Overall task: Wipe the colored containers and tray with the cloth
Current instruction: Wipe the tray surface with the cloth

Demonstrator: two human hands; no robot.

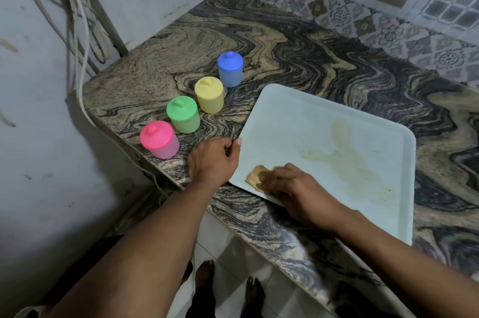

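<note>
A pale blue tray (298,120) lies on the marbled counter, with a yellowish smear across its middle. My right hand (298,193) presses a tan cloth (256,175) onto the tray's near left corner; the hand looks blurred. My left hand (215,159) grips the tray's left edge, thumb over the rim. Left of the tray, lidded containers stand in a diagonal row: pink (159,139) nearest, then green (183,114), yellow (209,95) and blue (230,69) farthest.
The marbled counter (285,45) ends at a front edge close to my body, and the tray's near corner overhangs it. White walls and hanging cables (77,19) stand at the left; a patterned tile backsplash (363,14) runs behind. My bare feet show on the floor below.
</note>
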